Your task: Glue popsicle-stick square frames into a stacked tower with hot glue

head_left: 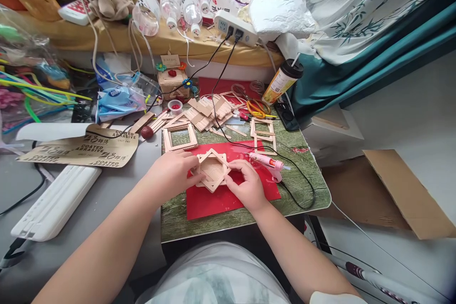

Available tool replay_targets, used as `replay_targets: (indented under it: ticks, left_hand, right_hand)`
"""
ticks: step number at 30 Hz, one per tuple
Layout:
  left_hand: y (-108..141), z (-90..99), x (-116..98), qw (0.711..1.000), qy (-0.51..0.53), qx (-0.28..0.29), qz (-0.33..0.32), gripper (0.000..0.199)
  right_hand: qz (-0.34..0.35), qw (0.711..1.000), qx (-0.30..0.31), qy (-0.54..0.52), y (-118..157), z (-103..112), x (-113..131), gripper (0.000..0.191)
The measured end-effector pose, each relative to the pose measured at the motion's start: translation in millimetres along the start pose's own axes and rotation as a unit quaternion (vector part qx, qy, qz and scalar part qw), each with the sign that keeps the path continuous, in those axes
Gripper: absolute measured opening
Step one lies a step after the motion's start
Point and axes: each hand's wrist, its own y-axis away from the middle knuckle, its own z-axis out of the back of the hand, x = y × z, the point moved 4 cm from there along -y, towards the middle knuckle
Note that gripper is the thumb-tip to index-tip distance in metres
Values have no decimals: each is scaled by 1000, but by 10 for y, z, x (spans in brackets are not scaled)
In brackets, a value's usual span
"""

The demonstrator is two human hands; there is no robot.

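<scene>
Over a red sheet [203, 206] on the green wood-grain table lies a star-shaped craft-stick frame [213, 186], built of stacked squares turned against each other. My left hand [174, 171] grips its left corner between thumb and fingers. On the opposite side, my right hand [247, 183] pinches the right corner with thumb and forefinger. A pink hot glue gun [267, 161] rests just beyond my right hand, nozzle to the left. Behind my left hand sits a square craft-stick frame [180, 137]; a ladder-like stick frame [263, 135] lies at the right.
A heap of loose craft sticks [206, 113] and orange-handled scissors [259, 108] lie at the back. A drink cup [283, 80] stands by a phone [288, 115]. The glue gun's black cord loops over the right side. Sandpaper [85, 147] lies left above a white power strip [59, 199].
</scene>
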Motion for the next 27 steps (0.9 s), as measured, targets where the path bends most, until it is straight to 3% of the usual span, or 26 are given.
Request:
replay_targets:
  ticks: [5, 12, 19, 22, 27]
  left_hand:
    - [4, 44, -40, 999, -18, -6, -46, 29]
    - [25, 76, -35, 999, -15, -14, -45, 27]
    - [88, 242, 275, 998, -26, -56, 9, 33]
    - [100, 292, 307, 998, 4, -47, -41, 33]
    - [72, 211, 186, 992, 48, -25, -115, 29]
  right_hand:
    - [6, 1000, 0, 1, 0, 9, -3, 24]
    - [10, 1000, 5, -1, -3, 13, 20, 24]
    - [3, 998, -50, -38, 55, 102, -6, 18]
    - [8, 998, -54, -29, 54, 120, 7, 18]
    - [28, 999, -7, -16, 26, 71, 22, 22]
